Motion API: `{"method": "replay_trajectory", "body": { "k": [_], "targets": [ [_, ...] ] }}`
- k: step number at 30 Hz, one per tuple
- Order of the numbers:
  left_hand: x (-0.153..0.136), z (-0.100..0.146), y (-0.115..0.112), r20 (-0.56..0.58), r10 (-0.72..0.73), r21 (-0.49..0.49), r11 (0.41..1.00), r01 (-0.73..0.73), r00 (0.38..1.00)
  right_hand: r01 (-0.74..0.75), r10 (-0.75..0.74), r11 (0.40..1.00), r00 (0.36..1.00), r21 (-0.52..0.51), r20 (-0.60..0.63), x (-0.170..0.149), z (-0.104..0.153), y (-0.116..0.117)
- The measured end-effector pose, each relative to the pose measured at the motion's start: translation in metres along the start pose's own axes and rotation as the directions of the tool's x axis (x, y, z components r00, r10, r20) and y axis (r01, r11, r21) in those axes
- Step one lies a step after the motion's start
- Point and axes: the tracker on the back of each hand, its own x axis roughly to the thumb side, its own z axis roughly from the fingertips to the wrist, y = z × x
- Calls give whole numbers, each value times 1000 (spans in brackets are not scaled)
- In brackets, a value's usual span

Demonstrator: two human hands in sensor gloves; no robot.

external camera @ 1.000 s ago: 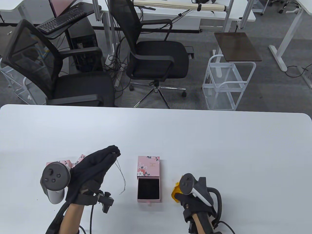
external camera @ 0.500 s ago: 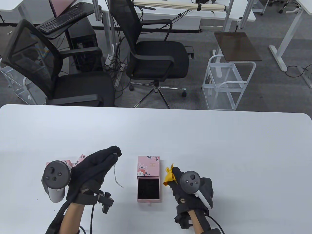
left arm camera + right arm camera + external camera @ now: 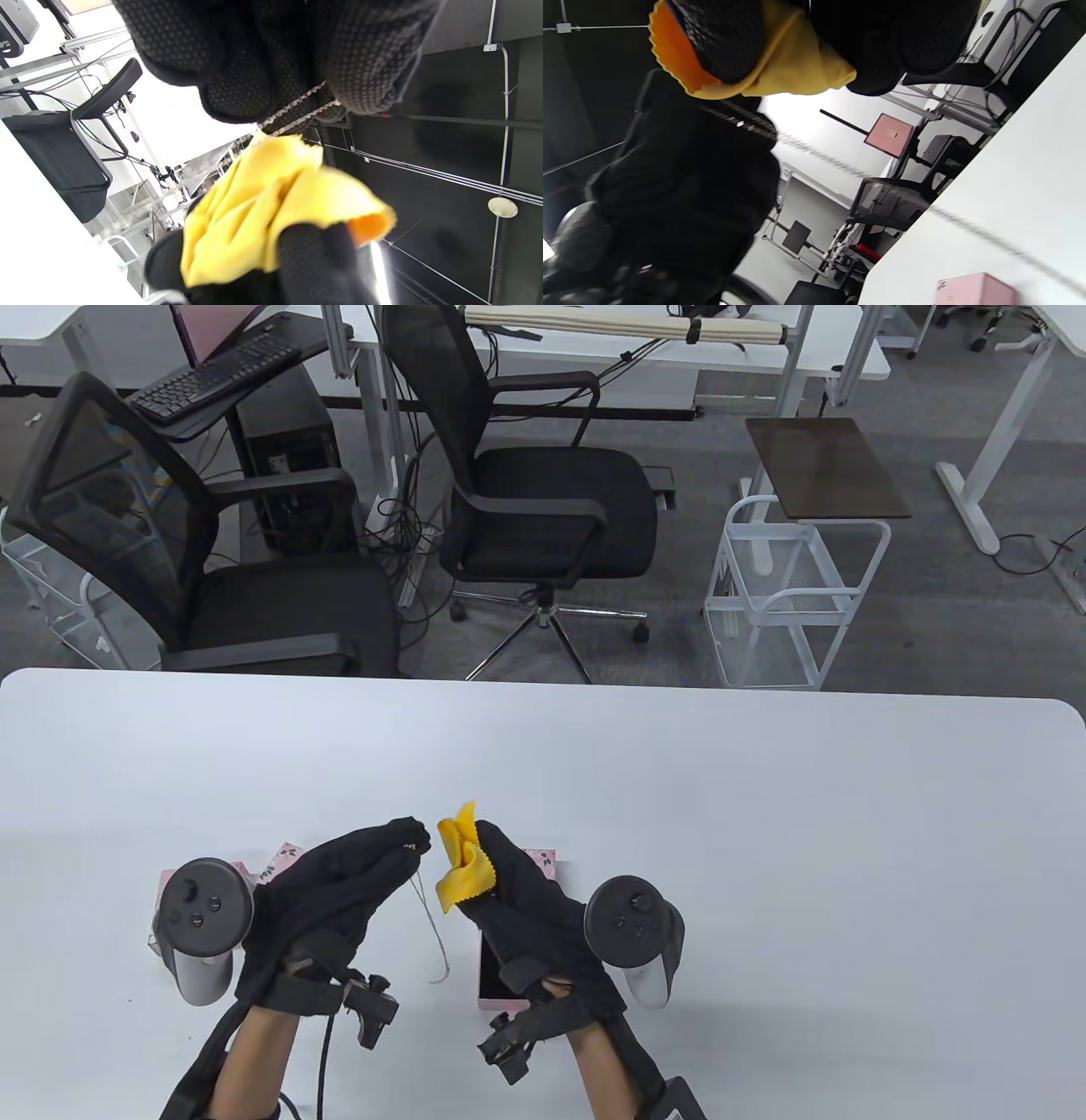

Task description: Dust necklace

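Note:
My left hand point(image 3: 339, 891) pinches a thin silver necklace point(image 3: 431, 929) at its fingertips, raised above the table; the chain hangs down and its end touches the table. The chain shows between the fingers in the left wrist view point(image 3: 297, 111). My right hand point(image 3: 526, 899) grips a crumpled yellow cloth point(image 3: 462, 861) and holds it just right of the left fingertips, close to the chain. The cloth fills the left wrist view point(image 3: 271, 203) and shows at the top of the right wrist view point(image 3: 780, 67). The open pink jewellery box point(image 3: 492, 976) lies mostly hidden under my right hand.
Small pink boxes point(image 3: 284, 857) lie on the white table point(image 3: 764, 857) behind my left hand; one shows in the right wrist view point(image 3: 975, 290). Office chairs point(image 3: 543, 500) and a white wire cart point(image 3: 789, 602) stand beyond the far edge.
My right hand has lifted the yellow cloth from the table right of the box and carried it left and up, next to my left fingertips. The hanging chain has swung slightly.

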Motion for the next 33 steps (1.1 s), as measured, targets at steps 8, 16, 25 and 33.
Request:
{"method": "replay_trajectory", "body": {
  "k": [8,16,25,33],
  "targets": [
    [-2,0,-4,-17,24,8,1000,-24,1000,-43,44,999,998,-28,34,9,1,11],
    [3,3,-21,-18,12,-19,1000,-12,1000,-230,236,958,972,-173,17,21,10,22],
    [10,6,-29,-3,-65,-69,996,65,998,-313,314,900,948,-302,-46,21,15,27],
    [17,8,-24,47,-148,-30,988,150,988,-274,279,934,960,-228,-9,19,12,26]
  ]
}}
